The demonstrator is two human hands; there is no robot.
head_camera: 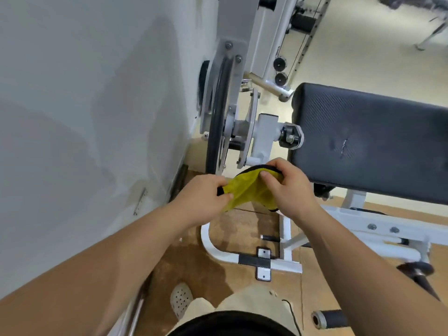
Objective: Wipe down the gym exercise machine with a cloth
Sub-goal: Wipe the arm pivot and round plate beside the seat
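Between machine [244,132] and body, we held the cloth [247,190] in mid-air: left hand [206,192] pinched one edge, right hand [286,187] gripped the other. Soft, light and limp, it probably handles best bunched.

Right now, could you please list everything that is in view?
cloth: one, yellow with black edge, centre, between both grips
pad: one, black, right
machine frame: one, white, below and beside the pad
wheel: one, black-rimmed, beside the wall
small pulleys: two, black, top centre
wall: one, grey-white, left
floor: one, brown, below
shoe: one, white, bottom
left grip: one, bare hand, pinching cloth's left end
right grip: one, bare hand, pinching cloth's top edge
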